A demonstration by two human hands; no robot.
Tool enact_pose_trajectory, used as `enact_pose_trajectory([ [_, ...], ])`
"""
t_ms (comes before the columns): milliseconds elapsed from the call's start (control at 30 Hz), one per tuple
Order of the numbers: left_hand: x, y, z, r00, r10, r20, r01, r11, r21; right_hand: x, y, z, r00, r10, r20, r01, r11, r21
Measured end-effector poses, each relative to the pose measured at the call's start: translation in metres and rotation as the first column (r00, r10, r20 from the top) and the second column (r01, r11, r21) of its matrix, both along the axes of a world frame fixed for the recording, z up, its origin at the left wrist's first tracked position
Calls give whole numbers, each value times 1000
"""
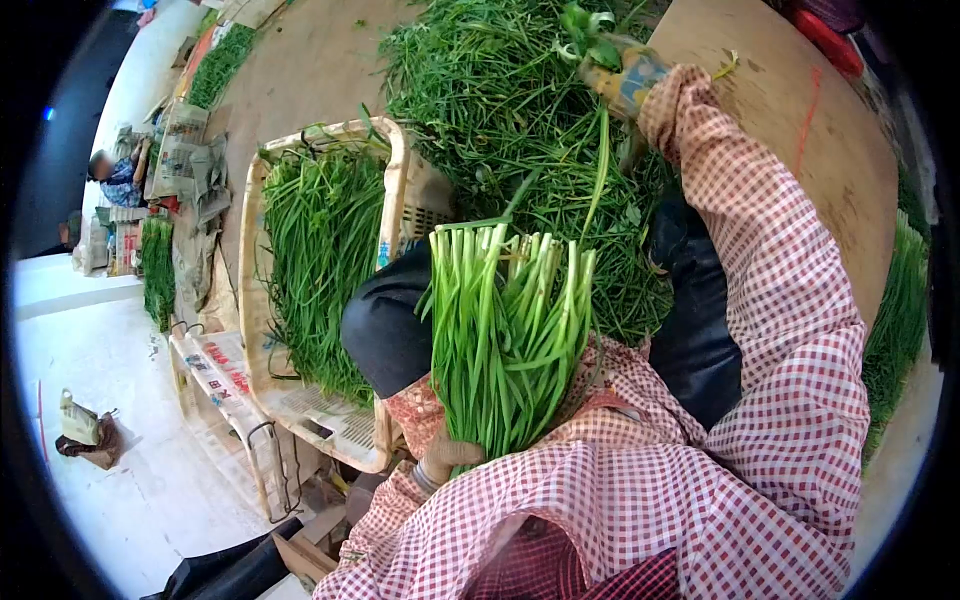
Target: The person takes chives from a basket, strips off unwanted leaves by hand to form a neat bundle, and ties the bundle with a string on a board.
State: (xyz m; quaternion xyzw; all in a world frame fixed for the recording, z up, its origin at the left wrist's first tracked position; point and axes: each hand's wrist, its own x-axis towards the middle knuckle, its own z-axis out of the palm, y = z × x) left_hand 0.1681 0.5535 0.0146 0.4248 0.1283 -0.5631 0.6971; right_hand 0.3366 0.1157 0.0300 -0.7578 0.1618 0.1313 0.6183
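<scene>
In the head view, the left hand [446,460] grips the leafy end of the green bunch [510,345], seemingly to keep the pale ends level; the right pinches loose leaves [604,50] above the pile [480,75], apparently apart from the bunch. A crate [360,435] sits beside the knee [385,325].

At lower centre, my gloved left fingers [445,461] grip a green bundle [508,345], its pale ends toward the top. At upper right of centre, my gloved right fingers [604,84] hold leafy scraps [582,35] by a loose heap [480,90]. Left of centre, a crate [397,185] contains long leaves [325,260]; a person [122,182] shows upper left.
</scene>
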Motion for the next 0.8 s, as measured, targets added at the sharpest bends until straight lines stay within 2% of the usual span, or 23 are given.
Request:
enact_pose_trajectory([
  [67, 3, -7, 5, 1000, -23, 4, 23, 999, 32, -5, 0, 24, 964, 209, -167, -238, 955, -178],
  [100, 5, -11, 7, 999, -32, 11, 31, 998, 45, 9, 8, -37, 870, 483, 95, -470, 872, -135],
  [133, 5, -13, 10, 999, -43, 12, 42, 997, 61, -18, 37, 15, 809, 587, -16, -580, 796, -172],
  [200, 6, -17, 15, 998, -60, 18, 58, 994, 91, -39, 70, 6, 791, 607, -74, -606, 763, -227],
  [367, 9, -25, 20, 998, -61, 11, 58, 986, 156, -40, 88, -26, 769, 631, -99, -639, 756, -146],
  [467, 12, -32, 20, 999, 15, -39, -10, 993, 122, -37, 86, -48, 812, 579, -71, -581, 794, -180],
  [533, 10, -29, 14, 994, 74, -81, -69, 996, 59, -27, 76, -64, 871, 479, -110, -491, 844, -214],
  [567, 10, -31, 13, 970, -190, 150, 152, 960, 234, -20, 68, -70, 909, 386, -156, -413, 882, -228],
  [600, 12, -34, 13, 827, -464, 317, 303, 844, 443, -12, 58, -73, 943, 275, -186, -313, 923, -222],
  [633, 9, -30, 18, 985, -130, 114, 92, 953, 288, -4, 46, -76, 964, 194, -183, -229, 954, -191],
  [700, 10, -28, 13, 986, -134, 99, 104, 959, 263, 8, 33, -70, 977, 143, -158, -157, 984, -86],
  [800, 12, -32, 10, 986, -154, 70, 135, 967, 217, 17, 40, -46, 900, 409, -154, -408, 912, 39],
])
